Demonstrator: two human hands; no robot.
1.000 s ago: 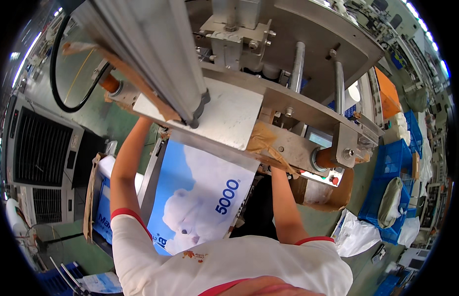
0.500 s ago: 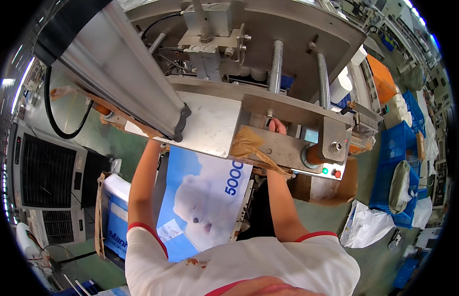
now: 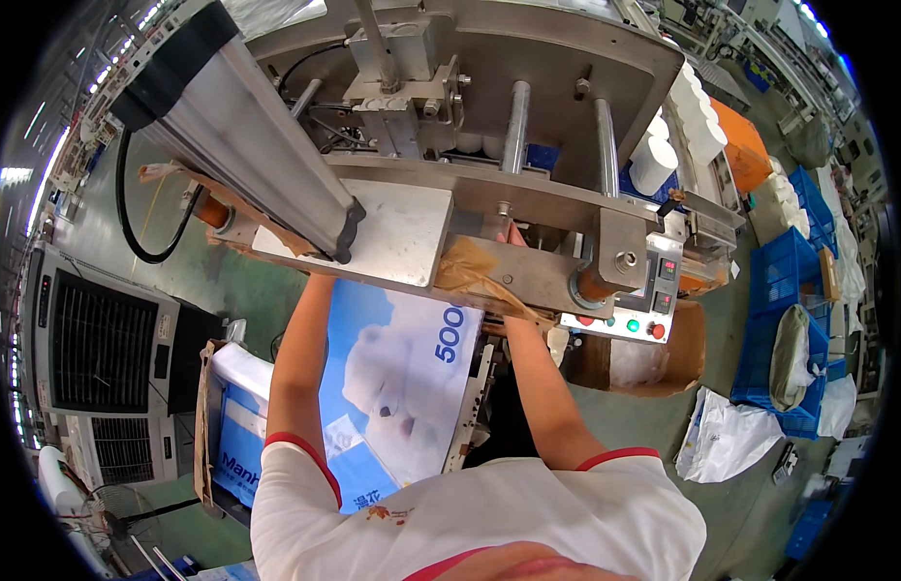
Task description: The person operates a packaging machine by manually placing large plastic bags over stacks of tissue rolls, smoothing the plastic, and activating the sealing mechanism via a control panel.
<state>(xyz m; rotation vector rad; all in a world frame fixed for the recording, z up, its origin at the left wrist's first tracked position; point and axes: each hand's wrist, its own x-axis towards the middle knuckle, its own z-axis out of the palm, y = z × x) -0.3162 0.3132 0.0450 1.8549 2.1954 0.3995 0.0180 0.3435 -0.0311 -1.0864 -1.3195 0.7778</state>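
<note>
A blue and white printed plastic bag (image 3: 412, 387) with a sleeping polar bear cub on it lies between my forearms, its far end under the machine's crossbar. My left forearm (image 3: 300, 358) passes beneath the metal plate (image 3: 397, 228), and that plate hides the hand. My right forearm goes under the crossbar (image 3: 528, 276) too. Only a small part of my right hand (image 3: 512, 235) shows beyond the bar, beside a bolt. Its fingers are mostly hidden, so I cannot see what they touch.
A large air cylinder (image 3: 257, 136) slants over the plate. At the right end sits a control panel (image 3: 630, 324) with lit buttons. White rolls (image 3: 654, 165) stand on the far side. An open carton (image 3: 688, 353) and blue crates (image 3: 775, 334) are at right; a box of blue packs (image 3: 239, 426) is left.
My view has shifted, so the machine appears further left and more of the control panel shows. Less of my right hand shows beyond the crossbar; both arms remain under it.
</note>
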